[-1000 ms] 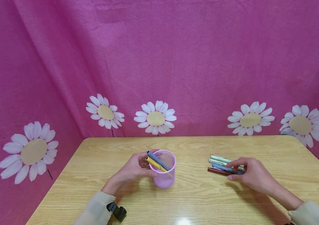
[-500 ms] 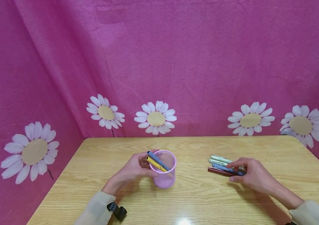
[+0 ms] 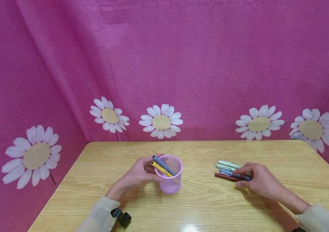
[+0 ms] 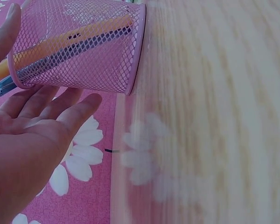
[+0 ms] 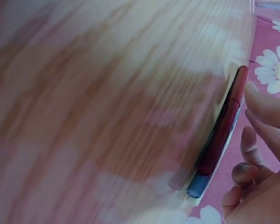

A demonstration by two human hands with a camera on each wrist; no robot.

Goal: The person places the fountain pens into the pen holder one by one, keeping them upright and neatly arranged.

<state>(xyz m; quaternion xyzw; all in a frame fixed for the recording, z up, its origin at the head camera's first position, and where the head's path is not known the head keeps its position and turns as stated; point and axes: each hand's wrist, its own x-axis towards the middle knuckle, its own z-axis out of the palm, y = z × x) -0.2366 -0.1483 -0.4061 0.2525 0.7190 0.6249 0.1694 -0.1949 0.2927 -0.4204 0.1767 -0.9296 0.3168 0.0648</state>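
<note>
A pink-lilac mesh pen holder (image 3: 170, 187) stands upright left of the table's middle. Inside lean a yellow pen (image 3: 159, 167) and a grey-blue pen (image 3: 168, 166). My left hand (image 3: 135, 174) holds the pen holder from its left, thumb at the near side and fingers behind. To the right, several pens lie side by side: pale green pens (image 3: 225, 162) at the back, a blue pen (image 3: 224, 172), then a dark red pen (image 3: 222, 176) nearest. Over their right ends hovers my right hand (image 3: 261, 182), index fingertip by the blue pen, thumb apart from the red pen (image 5: 221, 135).
The wooden table (image 3: 199, 199) reaches back to a magenta cloth (image 3: 205, 71) printed with white daisies. Another stretch of this cloth hangs along the left side. A black strapped device (image 3: 121, 217) sits at my left sleeve.
Almost nothing differs. My right hand's thumb and fingers shift very slightly over the pens, while my left hand stays on the pen holder.
</note>
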